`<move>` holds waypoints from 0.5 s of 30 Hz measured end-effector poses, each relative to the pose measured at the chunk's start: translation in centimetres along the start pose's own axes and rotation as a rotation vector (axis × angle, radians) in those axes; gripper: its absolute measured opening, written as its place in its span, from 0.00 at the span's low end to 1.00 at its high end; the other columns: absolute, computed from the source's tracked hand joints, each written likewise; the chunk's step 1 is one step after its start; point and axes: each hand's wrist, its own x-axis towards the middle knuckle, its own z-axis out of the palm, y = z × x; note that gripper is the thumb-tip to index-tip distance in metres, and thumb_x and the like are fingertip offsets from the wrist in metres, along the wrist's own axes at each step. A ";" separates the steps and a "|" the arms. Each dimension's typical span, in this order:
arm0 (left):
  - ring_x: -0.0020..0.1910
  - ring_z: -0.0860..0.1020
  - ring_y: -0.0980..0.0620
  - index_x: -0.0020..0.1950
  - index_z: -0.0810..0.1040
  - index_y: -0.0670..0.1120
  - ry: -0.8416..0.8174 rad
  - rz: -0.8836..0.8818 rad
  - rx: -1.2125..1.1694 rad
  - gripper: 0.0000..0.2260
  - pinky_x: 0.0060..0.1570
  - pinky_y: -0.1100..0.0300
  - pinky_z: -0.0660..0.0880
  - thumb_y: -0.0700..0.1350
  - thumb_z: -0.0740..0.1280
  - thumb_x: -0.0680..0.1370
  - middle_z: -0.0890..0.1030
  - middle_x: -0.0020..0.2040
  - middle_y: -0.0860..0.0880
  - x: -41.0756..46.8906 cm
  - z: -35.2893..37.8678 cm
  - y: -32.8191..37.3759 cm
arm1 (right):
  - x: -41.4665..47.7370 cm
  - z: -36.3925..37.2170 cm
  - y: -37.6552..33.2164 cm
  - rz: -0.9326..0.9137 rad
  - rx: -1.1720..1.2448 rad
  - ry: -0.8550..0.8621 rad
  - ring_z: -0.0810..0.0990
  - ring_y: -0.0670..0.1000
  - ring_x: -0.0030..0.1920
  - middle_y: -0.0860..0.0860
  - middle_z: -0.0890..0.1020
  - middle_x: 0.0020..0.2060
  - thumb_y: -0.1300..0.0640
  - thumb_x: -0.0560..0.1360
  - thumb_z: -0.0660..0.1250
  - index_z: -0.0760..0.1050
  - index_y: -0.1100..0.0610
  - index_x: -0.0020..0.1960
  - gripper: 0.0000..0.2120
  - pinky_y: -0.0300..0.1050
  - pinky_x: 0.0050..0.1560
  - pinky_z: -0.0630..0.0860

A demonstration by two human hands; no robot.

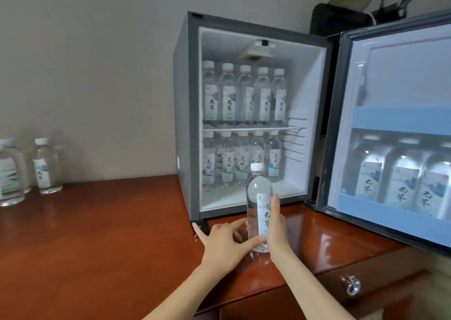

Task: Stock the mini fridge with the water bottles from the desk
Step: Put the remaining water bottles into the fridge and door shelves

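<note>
A clear plastic water bottle with a white screw cap and a pale paper label stands upright on the glossy reddish-brown wooden bench, near its front edge and just in front of the open mini fridge. Both hands grasp it: the left hand wraps the lower body from the left, thumb pressed across the base of the label and index finger pointing away toward the fridge's foot, while the right hand lies flat against the label's right side, fingers stretched upward along the smooth cylinder. The dark grey, box-shaped mini fridge sits toward the bench's back right, its white moulded interior split by a thin wire shelf. Five matching capped bottles stand in a row on the upper shelf and another row stands on the floor below. The door hangs open to the right, its pale blue plastic rail holding three more bottles. By the bench's left edge, against the grey wall, two further clear bottles stand upright, well apart from the hands. A shiny metal drawer pull shows beneath the front edge.
</note>
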 end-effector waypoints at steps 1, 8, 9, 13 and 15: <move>0.60 0.71 0.60 0.68 0.70 0.61 0.033 0.053 0.170 0.37 0.68 0.44 0.30 0.78 0.46 0.68 0.78 0.49 0.59 0.0 0.6 0.3 | -0.1 -0.4 -0.6 -0.003 0.027 0.026 0.82 0.50 0.44 0.52 0.83 0.45 0.33 0.77 0.57 0.79 0.58 0.56 0.29 0.46 0.44 0.77; 0.51 0.71 0.56 0.67 0.69 0.55 -0.110 0.384 -0.006 0.24 0.55 0.63 0.65 0.67 0.50 0.79 0.74 0.51 0.57 2.9 4.3 1.8 | 0.6 -4.1 -1.5 -0.054 0.004 0.104 0.84 0.61 0.46 0.62 0.85 0.44 0.27 0.68 0.53 0.81 0.57 0.52 0.37 0.57 0.53 0.79; 0.48 0.69 0.58 0.65 0.70 0.54 -0.099 0.418 -0.036 0.22 0.50 0.66 0.64 0.65 0.51 0.80 0.73 0.49 0.58 3.4 4.7 1.9 | 0.7 -4.5 -1.7 -0.058 -0.018 0.116 0.84 0.61 0.45 0.62 0.85 0.43 0.26 0.66 0.53 0.81 0.57 0.51 0.38 0.56 0.52 0.79; 0.43 0.65 0.61 0.51 0.70 0.56 -0.054 0.503 -0.139 0.09 0.44 0.72 0.61 0.55 0.52 0.83 0.67 0.42 0.64 5.1 5.8 2.9 | 1.9 -6.3 -1.4 -0.152 -0.101 0.159 0.84 0.56 0.40 0.57 0.85 0.37 0.29 0.68 0.52 0.81 0.55 0.48 0.34 0.51 0.44 0.78; 0.48 0.69 0.62 0.54 0.74 0.52 -0.016 0.517 -0.188 0.16 0.49 0.69 0.65 0.54 0.49 0.83 0.71 0.47 0.63 6.1 6.6 3.2 | 2.6 -6.9 -1.2 -0.189 -0.149 0.174 0.82 0.51 0.36 0.51 0.83 0.32 0.30 0.70 0.52 0.81 0.55 0.50 0.33 0.45 0.38 0.75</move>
